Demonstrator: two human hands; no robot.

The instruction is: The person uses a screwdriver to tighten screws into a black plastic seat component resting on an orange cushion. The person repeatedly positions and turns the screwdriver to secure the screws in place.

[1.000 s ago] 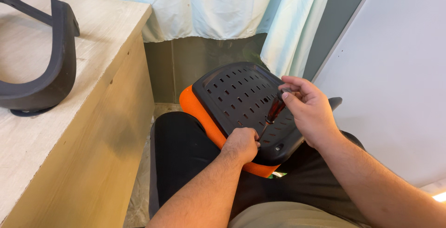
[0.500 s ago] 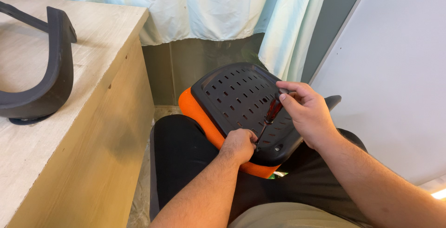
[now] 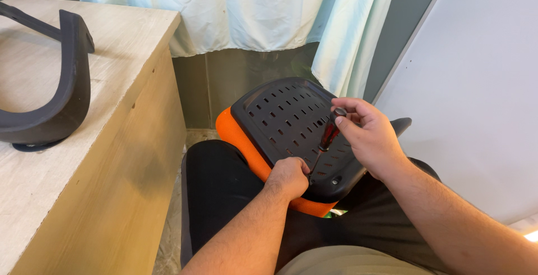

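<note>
A chair seat [image 3: 283,121] lies upside down on my lap, its black perforated plastic shell up and its orange cushion [image 3: 246,146] showing along the near edge. My right hand [image 3: 364,135] grips a screwdriver [image 3: 327,136] with a dark red handle, held upright with the tip down on the shell. My left hand [image 3: 288,177] is closed at the base of the screwdriver shaft, resting on the seat's near edge; what its fingers hold is hidden.
A light wooden table [image 3: 106,140] stands close on the left, with a curved black chair part [image 3: 61,107] lying on it. A pale curtain [image 3: 252,11] hangs behind. A white panel [image 3: 482,95] fills the right side.
My hands and the screwdriver stay in place; the right hand shifts slightly at the handle. The view has hardly moved.
</note>
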